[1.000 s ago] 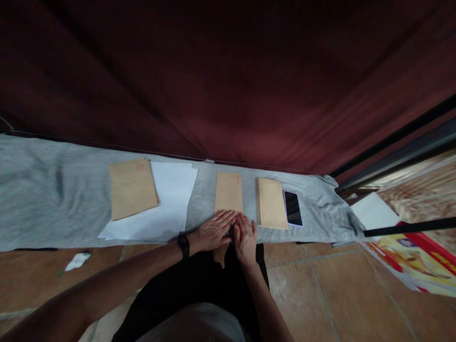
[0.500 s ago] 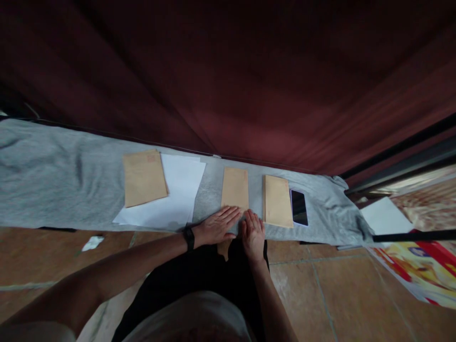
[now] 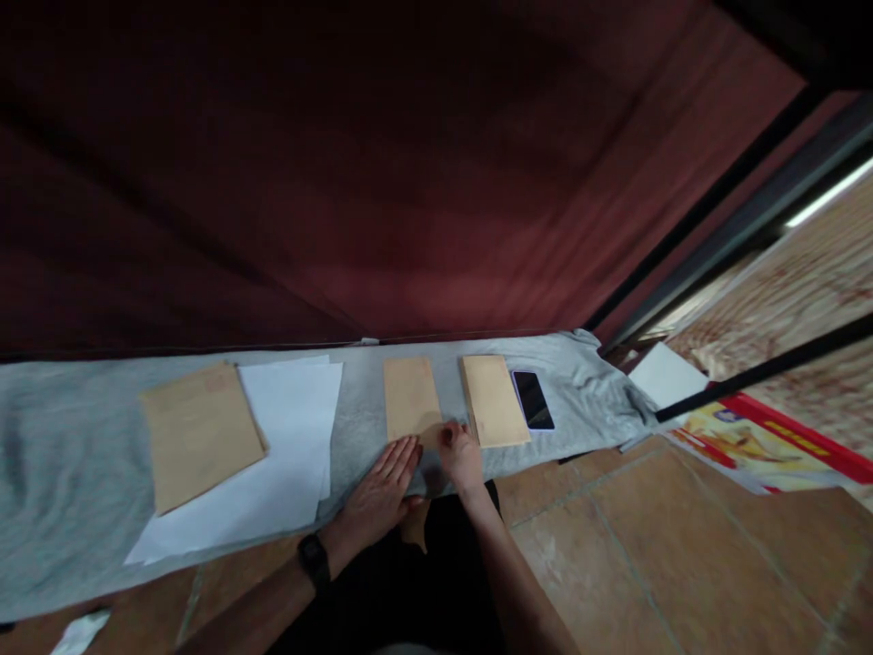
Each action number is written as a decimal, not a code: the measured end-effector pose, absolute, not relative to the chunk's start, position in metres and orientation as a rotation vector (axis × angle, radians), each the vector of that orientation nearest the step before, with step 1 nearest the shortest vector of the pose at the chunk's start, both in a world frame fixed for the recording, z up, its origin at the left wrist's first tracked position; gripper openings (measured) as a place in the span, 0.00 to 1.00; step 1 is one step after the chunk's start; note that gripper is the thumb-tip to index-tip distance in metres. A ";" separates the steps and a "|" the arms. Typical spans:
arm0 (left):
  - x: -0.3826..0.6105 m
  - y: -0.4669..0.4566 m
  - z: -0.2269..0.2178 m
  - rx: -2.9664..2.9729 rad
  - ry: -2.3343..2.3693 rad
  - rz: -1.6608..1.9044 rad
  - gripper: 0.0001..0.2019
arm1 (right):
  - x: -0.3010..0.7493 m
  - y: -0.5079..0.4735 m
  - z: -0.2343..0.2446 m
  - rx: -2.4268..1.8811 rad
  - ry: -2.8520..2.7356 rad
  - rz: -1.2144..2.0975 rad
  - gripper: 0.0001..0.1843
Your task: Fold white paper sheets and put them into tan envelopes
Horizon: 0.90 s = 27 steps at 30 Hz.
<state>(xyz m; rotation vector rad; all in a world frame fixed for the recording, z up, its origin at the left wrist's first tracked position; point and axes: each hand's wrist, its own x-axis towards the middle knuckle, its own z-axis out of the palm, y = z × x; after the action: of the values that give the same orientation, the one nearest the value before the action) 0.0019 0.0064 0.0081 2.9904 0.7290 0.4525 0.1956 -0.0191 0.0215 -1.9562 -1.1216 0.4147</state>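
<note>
A narrow brown envelope [image 3: 407, 398] lies on a grey cloth [image 3: 82, 455] in front of me. My left hand [image 3: 379, 491], with a black watch on the wrist, lies flat and open on the envelope's near end. My right hand [image 3: 460, 455] is beside it with fingers curled, pressing at the envelope's near right corner; what it pinches, if anything, is hidden. The envelope's flap hangs over the cloth's near edge. A stack of similar envelopes [image 3: 492, 398] lies just to the right.
A black phone [image 3: 533, 400] lies right of the stack. To the left, a larger brown envelope [image 3: 197, 432] rests on white sheets [image 3: 293, 437]. A dark red curtain [image 3: 382, 182] hangs behind. White paper [image 3: 667, 375] and a colourful poster [image 3: 757, 441] lie on the tiled floor at right.
The view has swung and tilted. My left hand has slid back toward the envelope's near end. My right hand's fingers have curled in from flat.
</note>
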 end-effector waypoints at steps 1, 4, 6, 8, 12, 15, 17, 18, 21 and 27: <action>0.000 0.006 0.006 3.000 0.750 0.488 0.35 | 0.197 -0.018 0.022 -1.932 -1.077 0.446 0.06; -0.003 0.005 -0.002 3.043 0.771 0.550 0.34 | 0.199 -0.017 0.024 -1.877 -0.981 0.493 0.05; -0.003 0.007 -0.007 3.053 0.775 0.596 0.34 | 0.195 -0.018 0.024 -1.821 -0.908 0.546 0.03; -0.003 0.009 -0.011 3.048 0.774 0.669 0.34 | 0.188 -0.018 0.022 -1.754 -0.827 0.615 0.02; -0.002 0.016 -0.010 2.998 0.730 0.771 0.34 | 0.175 -0.017 0.018 -1.598 -0.632 0.726 0.08; -0.003 0.016 -0.007 2.944 0.755 0.767 0.34 | 0.183 -0.020 0.021 -1.508 -0.512 0.727 0.13; -0.005 0.016 -0.006 2.927 0.785 0.777 0.34 | 0.200 -0.026 0.026 -1.469 -0.457 0.703 0.15; -0.005 0.015 -0.006 2.926 0.796 0.791 0.35 | 0.211 -0.030 0.029 -1.457 -0.436 0.685 0.16; -0.005 0.015 -0.007 2.962 0.775 0.811 0.35 | 0.247 -0.044 0.038 -1.443 -0.392 0.617 0.16; -0.002 0.015 -0.003 3.020 0.686 0.848 0.33 | 0.296 -0.071 0.044 -1.464 -0.321 0.498 0.19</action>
<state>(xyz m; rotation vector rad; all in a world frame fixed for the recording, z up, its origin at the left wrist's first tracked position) -0.0018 0.0153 -0.0034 3.0203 0.6855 0.8482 0.2962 -0.0708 0.0437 -1.4635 -0.3209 0.4976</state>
